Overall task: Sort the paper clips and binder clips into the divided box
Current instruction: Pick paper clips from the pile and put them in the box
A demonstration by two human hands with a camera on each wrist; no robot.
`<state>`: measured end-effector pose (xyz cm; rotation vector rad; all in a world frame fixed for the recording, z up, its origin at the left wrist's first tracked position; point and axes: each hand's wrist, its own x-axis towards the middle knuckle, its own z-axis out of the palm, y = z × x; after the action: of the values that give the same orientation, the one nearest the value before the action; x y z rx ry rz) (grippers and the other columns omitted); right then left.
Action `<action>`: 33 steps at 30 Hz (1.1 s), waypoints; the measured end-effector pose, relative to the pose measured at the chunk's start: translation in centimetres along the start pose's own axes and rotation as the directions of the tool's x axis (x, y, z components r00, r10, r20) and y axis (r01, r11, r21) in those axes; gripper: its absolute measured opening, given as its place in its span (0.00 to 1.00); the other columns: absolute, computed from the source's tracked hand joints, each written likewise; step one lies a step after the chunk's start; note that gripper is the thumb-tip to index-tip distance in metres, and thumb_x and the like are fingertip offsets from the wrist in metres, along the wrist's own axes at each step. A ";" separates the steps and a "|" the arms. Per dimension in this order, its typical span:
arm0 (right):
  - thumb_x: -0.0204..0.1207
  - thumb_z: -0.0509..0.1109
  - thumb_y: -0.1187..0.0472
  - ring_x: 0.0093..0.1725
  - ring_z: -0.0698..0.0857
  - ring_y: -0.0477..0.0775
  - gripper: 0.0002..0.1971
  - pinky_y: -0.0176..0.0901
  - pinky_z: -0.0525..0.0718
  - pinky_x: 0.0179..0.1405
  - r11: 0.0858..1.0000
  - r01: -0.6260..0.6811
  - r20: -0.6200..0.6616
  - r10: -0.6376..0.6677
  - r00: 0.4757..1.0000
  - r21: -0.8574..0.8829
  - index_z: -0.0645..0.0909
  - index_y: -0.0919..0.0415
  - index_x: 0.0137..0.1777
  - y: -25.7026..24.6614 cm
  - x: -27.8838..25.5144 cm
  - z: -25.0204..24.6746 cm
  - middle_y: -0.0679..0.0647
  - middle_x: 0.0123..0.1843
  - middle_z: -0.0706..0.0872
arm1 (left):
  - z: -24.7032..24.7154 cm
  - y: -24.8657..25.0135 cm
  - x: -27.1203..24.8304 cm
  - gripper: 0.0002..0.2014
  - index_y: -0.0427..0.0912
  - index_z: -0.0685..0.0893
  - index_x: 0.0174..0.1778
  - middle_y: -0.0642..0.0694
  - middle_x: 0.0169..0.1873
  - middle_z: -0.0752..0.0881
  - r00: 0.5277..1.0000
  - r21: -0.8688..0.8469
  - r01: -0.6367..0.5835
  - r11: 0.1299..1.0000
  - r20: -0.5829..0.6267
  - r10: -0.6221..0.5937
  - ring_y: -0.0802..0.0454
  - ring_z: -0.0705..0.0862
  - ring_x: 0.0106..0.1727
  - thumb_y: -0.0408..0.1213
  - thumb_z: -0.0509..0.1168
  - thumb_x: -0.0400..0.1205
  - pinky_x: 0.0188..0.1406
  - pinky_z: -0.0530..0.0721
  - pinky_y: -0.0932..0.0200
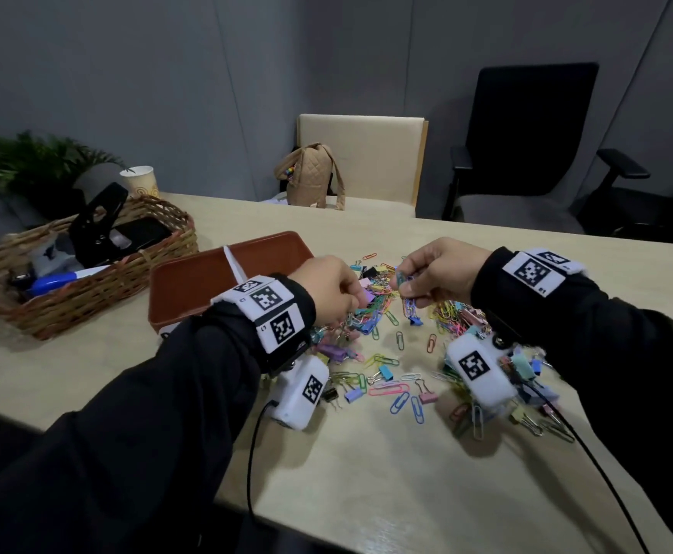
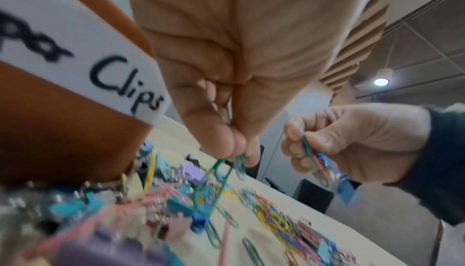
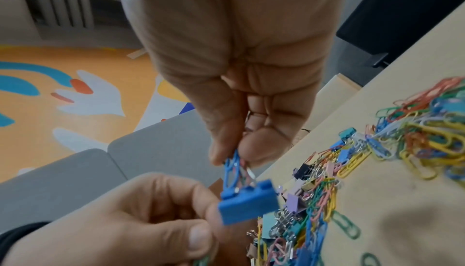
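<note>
Above the clip pile (image 1: 383,309), a tangled blue binder clip (image 3: 247,203) is pinched by the right hand (image 1: 438,273) and green paper clips (image 2: 214,182) by the left hand (image 1: 327,285), seemingly for separating.

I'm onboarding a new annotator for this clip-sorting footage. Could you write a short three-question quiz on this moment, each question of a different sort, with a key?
1. True or false: the person's left hand pinches green wire paper clips.
2. Multiple choice: what hangs from the tangle of clips pinched in the right hand?
A. a blue plastic binder clip
B. a black binder clip
C. a yellow paper clip
3. Fill in: the white handwritten label on the brown divided box ends in the word ____.

Key: 1 true; 2 A; 3 Clips.
</note>
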<state>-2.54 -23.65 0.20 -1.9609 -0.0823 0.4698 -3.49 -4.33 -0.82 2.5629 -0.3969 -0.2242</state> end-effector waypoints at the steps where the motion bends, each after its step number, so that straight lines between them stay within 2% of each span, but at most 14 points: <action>1: 0.74 0.68 0.79 0.21 0.81 0.44 0.10 0.31 0.84 0.24 1.000 -0.005 0.000 0.005 1.000 0.005 0.84 0.66 0.37 0.0 0.3 0.1 0.52 0.24 0.84 | -0.5 -0.2 -0.3 0.08 0.44 0.88 0.41 0.50 0.27 0.85 0.999 -0.022 -0.004 1.000 -0.042 0.003 0.52 0.86 0.30 0.31 0.65 0.82 0.42 0.89 0.56; 3: 0.74 0.68 0.79 0.21 0.81 0.44 0.10 0.32 0.84 0.24 0.999 -0.004 -0.008 0.003 1.000 -0.043 0.84 0.67 0.37 0.0 0.7 0.4 0.50 0.23 0.84 | -1.4 -0.6 -0.7 0.10 0.46 0.87 0.40 0.48 0.30 0.86 0.992 -0.080 -0.018 0.997 -0.126 0.008 0.47 0.89 0.36 0.30 0.64 0.82 0.41 0.90 0.54; 5: 0.73 0.70 0.78 0.23 0.81 0.46 0.09 0.34 0.85 0.26 0.983 0.011 -0.035 -0.017 0.999 -0.183 0.84 0.66 0.35 0.1 1.0 0.8 0.50 0.23 0.84 | -2.2 -1.1 -1.0 0.11 0.47 0.85 0.39 0.44 0.33 0.88 0.983 -0.127 -0.029 0.991 -0.185 0.005 0.45 0.90 0.39 0.29 0.63 0.82 0.41 0.91 0.52; 7: 0.72 0.71 0.78 0.25 0.80 0.49 0.10 0.36 0.85 0.28 0.957 0.022 -0.052 -0.039 0.998 -0.288 0.84 0.66 0.33 0.2 1.2 1.2 0.51 0.23 0.83 | -2.9 -1.5 -1.3 0.09 0.45 0.86 0.43 0.42 0.35 0.89 0.977 -0.143 -0.028 0.989 -0.213 -0.003 0.45 0.90 0.38 0.28 0.62 0.82 0.42 0.91 0.52; 9: 0.72 0.71 0.78 0.26 0.80 0.50 0.10 0.35 0.85 0.28 0.958 0.018 -0.044 -0.032 0.999 -0.285 0.84 0.66 0.34 0.1 1.3 1.3 0.55 0.26 0.83 | -3.6 -2.1 -1.5 0.09 0.44 0.86 0.43 0.42 0.35 0.89 0.969 -0.180 -0.024 0.983 -0.245 -0.021 0.49 0.90 0.36 0.28 0.62 0.82 0.42 0.91 0.53; 12: 0.73 0.71 0.78 0.26 0.82 0.48 0.09 0.34 0.85 0.28 0.981 0.031 -0.041 -0.039 0.998 -0.189 0.85 0.66 0.36 -0.4 1.3 1.5 0.56 0.29 0.84 | -4.6 -2.8 -1.7 0.10 0.46 0.85 0.40 0.46 0.31 0.88 0.936 -0.198 -0.013 0.980 -0.348 -0.058 0.54 0.88 0.33 0.28 0.64 0.82 0.40 0.90 0.56; 14: 0.73 0.70 0.79 0.25 0.83 0.47 0.08 0.33 0.85 0.26 0.997 0.067 -0.074 -0.070 0.995 -0.047 0.83 0.68 0.37 -1.3 1.4 2.0 0.56 0.31 0.85 | -5.1 -3.4 -1.8 0.09 0.46 0.85 0.40 0.44 0.31 0.89 0.904 -0.192 0.005 0.981 -0.420 -0.087 0.53 0.89 0.33 0.28 0.65 0.81 0.43 0.90 0.55; 18: 0.73 0.68 0.80 0.23 0.83 0.48 0.08 0.33 0.86 0.25 0.957 0.169 -0.148 -0.136 0.980 0.236 0.80 0.70 0.36 -3.3 2.0 3.6 0.62 0.38 0.84 | -5.3 -4.4 -2.1 0.08 0.45 0.85 0.40 0.44 0.32 0.89 0.880 -0.143 0.040 0.989 -0.464 -0.103 0.54 0.88 0.32 0.29 0.65 0.81 0.45 0.89 0.55; 23: 0.73 0.69 0.80 0.25 0.83 0.47 0.09 0.32 0.87 0.28 0.917 0.270 -0.249 -0.200 0.948 0.294 0.80 0.69 0.36 -5.1 3.8 6.3 0.57 0.35 0.83 | -6.1 -4.8 -1.9 0.08 0.46 0.86 0.39 0.46 0.33 0.89 0.807 -0.145 0.025 0.989 -0.581 -0.106 0.50 0.89 0.37 0.29 0.66 0.79 0.47 0.88 0.54; 26: 0.74 0.70 0.78 0.28 0.84 0.47 0.05 0.31 0.87 0.30 0.925 0.289 -0.244 -0.229 0.942 0.248 0.84 0.71 0.40 -5.1 4.9 8.1 0.57 0.35 0.84 | -5.9 -5.0 -1.9 0.07 0.45 0.89 0.45 0.46 0.42 0.89 0.816 0.027 0.097 0.995 -0.575 -0.064 0.48 0.86 0.48 0.32 0.65 0.80 0.50 0.79 0.63; 28: 0.75 0.70 0.76 0.32 0.85 0.49 0.07 0.30 0.87 0.32 0.945 0.289 -0.209 -0.255 0.944 0.152 0.86 0.72 0.51 -4.9 5.1 8.5 0.58 0.36 0.86 | -5.4 -5.1 -2.0 0.08 0.46 0.89 0.48 0.46 0.45 0.89 0.835 0.097 0.113 0.989 -0.549 -0.042 0.47 0.85 0.51 0.36 0.64 0.82 0.52 0.80 0.60; 30: 0.76 0.69 0.76 0.38 0.86 0.54 0.10 0.35 0.87 0.40 0.944 0.309 -0.210 -0.281 0.937 0.116 0.85 0.71 0.56 -4.7 5.0 8.2 0.62 0.41 0.87 | -4.9 -4.8 -2.3 0.08 0.48 0.88 0.48 0.47 0.45 0.89 0.837 0.169 0.115 0.979 -0.547 -0.003 0.46 0.84 0.50 0.41 0.63 0.82 0.51 0.82 0.56; 32: 0.76 0.68 0.76 0.43 0.87 0.56 0.09 0.42 0.88 0.45 0.939 0.334 -0.251 -0.305 0.919 0.083 0.85 0.70 0.53 -4.3 4.6 7.1 0.64 0.44 0.88 | -4.4 -4.3 -2.6 0.07 0.50 0.86 0.43 0.50 0.40 0.86 0.840 0.211 0.094 0.973 -0.541 0.036 0.48 0.83 0.46 0.45 0.64 0.82 0.47 0.81 0.56; 33: 0.77 0.67 0.76 0.42 0.87 0.57 0.07 0.43 0.88 0.44 0.944 0.326 -0.269 -0.302 0.915 0.050 0.85 0.68 0.50 -3.9 4.4 6.4 0.62 0.42 0.87 | -4.0 -3.9 -2.7 0.07 0.52 0.84 0.39 0.53 0.36 0.84 0.850 0.211 0.081 0.974 -0.524 0.043 0.50 0.82 0.43 0.47 0.64 0.81 0.44 0.80 0.57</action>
<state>-0.19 -15.24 0.13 -1.8556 -0.2027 0.0036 -4.15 1.64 0.74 2.7063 -0.1902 0.5463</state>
